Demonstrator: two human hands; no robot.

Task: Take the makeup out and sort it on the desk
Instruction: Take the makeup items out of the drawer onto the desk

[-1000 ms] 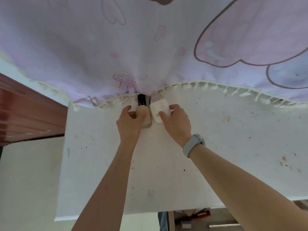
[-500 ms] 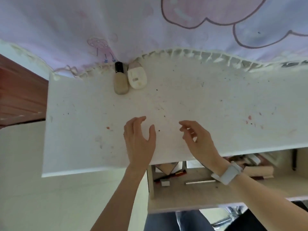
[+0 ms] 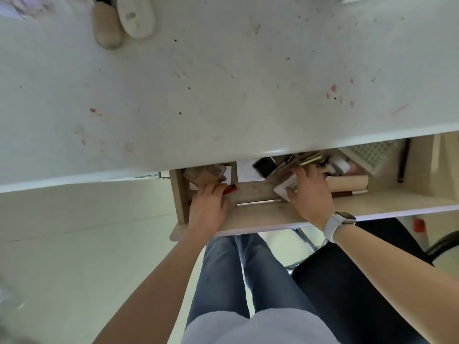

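Observation:
Two makeup items lie at the far edge of the white desk: a beige bottle and a white oval compact, side by side. Below the desk's front edge an open wooden drawer holds several makeup items. My left hand reaches into the drawer's left end. Its fingers bend down over a red stick beside a brown box, and the grip is hidden. My right hand is further right in the drawer, thumb and fingers round a flat white box.
The drawer also holds a black box, a silver stick, a beige roll and a mesh panel. My legs in jeans and a black chair are below the drawer. Pale floor lies to the left.
Both hands have dropped from above the desk top into the open drawer. The view has tilted down, so the bottle and compact now sit at the top edge.

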